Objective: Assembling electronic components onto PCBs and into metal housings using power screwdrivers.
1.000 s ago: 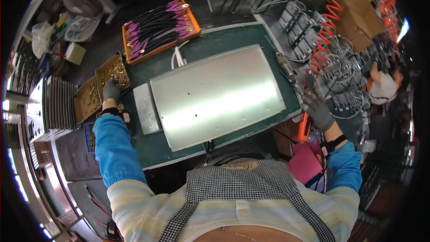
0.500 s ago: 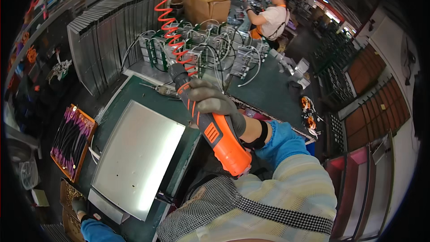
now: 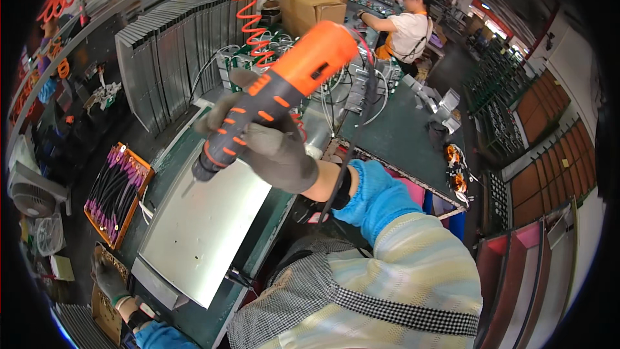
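Observation:
An orange and black electric screwdriver (image 3: 315, 61) is gripped in my gloved right hand (image 3: 278, 155), fingers wrapped round its dark body. It tilts over a bent sheet-metal panel (image 3: 194, 239), its bit pointing down toward the panel's far left part. Whether the bit touches the metal I cannot tell. A few small holes show in the panel, which lies on a green-topped workbench (image 3: 261, 239). At the lower left, my gloved left hand (image 3: 108, 279) is over a cardboard box (image 3: 103, 317) of small brass-coloured parts. Its fingers are drawn together; anything between them is too small to make out.
An orange-edged tray (image 3: 119, 197) of black cables with purple ends stands left of the panel. Upright metal panels (image 3: 168, 58) are stacked behind, beside wired metal units and a red coiled hose (image 3: 244, 13). A person (image 3: 408, 26) works farther back. A dark cord (image 3: 352, 148) hangs near my right arm.
My right hand has swung the screwdriver round: its bit pointed up and away, and now points down toward the panel. My left hand has shifted slightly up at the parts box.

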The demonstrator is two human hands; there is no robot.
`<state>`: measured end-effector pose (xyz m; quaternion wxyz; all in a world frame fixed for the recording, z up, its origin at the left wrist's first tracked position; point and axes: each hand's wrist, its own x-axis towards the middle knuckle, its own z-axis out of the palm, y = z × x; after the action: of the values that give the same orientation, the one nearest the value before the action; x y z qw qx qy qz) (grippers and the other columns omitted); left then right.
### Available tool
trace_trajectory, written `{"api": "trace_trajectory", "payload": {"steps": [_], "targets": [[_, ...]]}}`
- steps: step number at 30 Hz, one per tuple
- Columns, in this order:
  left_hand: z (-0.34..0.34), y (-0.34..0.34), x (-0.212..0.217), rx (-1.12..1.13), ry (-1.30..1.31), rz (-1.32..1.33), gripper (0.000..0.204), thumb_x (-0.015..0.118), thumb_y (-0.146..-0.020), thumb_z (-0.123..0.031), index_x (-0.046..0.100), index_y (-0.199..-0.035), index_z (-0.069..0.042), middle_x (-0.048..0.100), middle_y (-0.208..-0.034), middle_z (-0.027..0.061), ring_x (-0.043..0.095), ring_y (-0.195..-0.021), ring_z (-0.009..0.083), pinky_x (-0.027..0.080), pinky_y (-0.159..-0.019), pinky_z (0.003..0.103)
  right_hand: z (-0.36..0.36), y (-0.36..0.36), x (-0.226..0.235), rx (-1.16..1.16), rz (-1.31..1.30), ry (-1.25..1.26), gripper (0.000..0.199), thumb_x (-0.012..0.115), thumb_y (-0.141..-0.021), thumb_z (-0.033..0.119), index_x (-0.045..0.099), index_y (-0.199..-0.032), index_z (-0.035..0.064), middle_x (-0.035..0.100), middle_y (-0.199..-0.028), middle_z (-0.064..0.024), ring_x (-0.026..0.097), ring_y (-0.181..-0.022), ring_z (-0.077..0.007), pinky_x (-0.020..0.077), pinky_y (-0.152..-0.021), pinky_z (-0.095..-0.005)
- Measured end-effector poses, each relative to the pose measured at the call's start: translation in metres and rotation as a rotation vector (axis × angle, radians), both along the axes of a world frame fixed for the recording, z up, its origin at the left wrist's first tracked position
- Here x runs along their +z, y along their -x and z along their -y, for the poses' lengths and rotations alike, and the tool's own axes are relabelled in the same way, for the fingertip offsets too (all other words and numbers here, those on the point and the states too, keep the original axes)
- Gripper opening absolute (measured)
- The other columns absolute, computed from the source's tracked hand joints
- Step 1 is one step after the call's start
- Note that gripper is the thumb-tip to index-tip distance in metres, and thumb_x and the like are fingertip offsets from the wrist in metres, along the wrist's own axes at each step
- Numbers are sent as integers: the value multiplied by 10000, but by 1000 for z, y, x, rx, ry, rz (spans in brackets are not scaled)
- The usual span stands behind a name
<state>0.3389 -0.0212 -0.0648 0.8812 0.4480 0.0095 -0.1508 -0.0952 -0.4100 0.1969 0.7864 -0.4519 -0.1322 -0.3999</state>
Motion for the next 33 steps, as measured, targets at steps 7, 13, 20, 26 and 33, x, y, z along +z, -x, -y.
{"api": "trace_trajectory", "payload": {"steps": [7,13,20,26,33], "targets": [[89,216,80,-606,298,-287,164,497,-1011,-156,552,-1162,-122,493,-815,-55,448,-655,53,401,-522,194,-35,-46,-16,243,34,77,449,736,-800,77,487,-1173,79,621,-943,-73,646,-852,-188,548,-747,-358],[118,307,109,-655,281,-271,243,587,-970,-314,514,-1084,-112,457,-756,-63,421,-657,40,361,-540,151,-41,-53,-40,63,-119,467,331,617,-876,128,545,-1188,42,613,-947,-98,645,-862,-222,546,-791,-405],[120,328,123,-578,328,-298,299,623,-944,-315,530,-1102,-78,511,-862,-31,417,-683,45,365,-545,143,-49,-57,-47,293,16,46,690,510,-927,276,195,-1530,157,537,-863,-60,537,-843,-200,433,-920,-488],[131,339,117,-406,204,-216,406,646,-930,-323,530,-1183,-27,534,-873,-20,426,-675,39,365,-537,139,-41,-64,-57,313,-111,-36,599,528,-929,263,312,-1472,131,555,-850,-65,550,-831,-199,446,-930,-486],[137,348,121,-142,-343,86,394,720,-885,-210,635,-1181,36,691,-903,38,554,-682,47,425,-574,166,-31,-90,-58,296,-323,-251,425,554,-931,190,421,-1327,106,607,-828,-76,617,-800,-217,509,-876,-487]]}}
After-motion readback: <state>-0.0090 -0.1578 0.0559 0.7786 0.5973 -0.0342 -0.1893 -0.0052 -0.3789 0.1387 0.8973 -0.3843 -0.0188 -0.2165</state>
